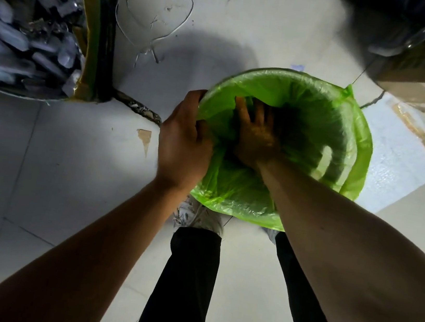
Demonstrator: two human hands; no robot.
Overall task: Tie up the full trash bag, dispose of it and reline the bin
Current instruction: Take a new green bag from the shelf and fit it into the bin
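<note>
A thin, translucent lime-green plastic bin liner [321, 113] sits draped over the round mouth of a bin that stands on the pale tiled floor [41, 164], right of centre and just beyond the person's feet. The bin itself is almost wholly hidden under the film; only its circular rim shape shows through. The liner's far and right edges are already folded over the rim, while the near-left part is bunched and loose.

The left hand [184, 140] is closed on the liner's edge at the near-left rim, fingers curled over a fold of the film. The right hand [256, 134] is inside the bin mouth, palm down with fingers spread flat, pressing the film into the cavity rather than gripping it.

By the look of it, this is the relining step, with the liner being seated. The film should be very light, soft and slippery, quick to slide back off the rim, and easy to tear if dragged hard over the edge. The best hold is probably on the doubled hem at the rim, pulled outward and down a little at a time.

To the far left lies a large clear sack [28, 25] stuffed with crumpled waste; a brown cardboard box [422, 75] stands at far right.
</note>
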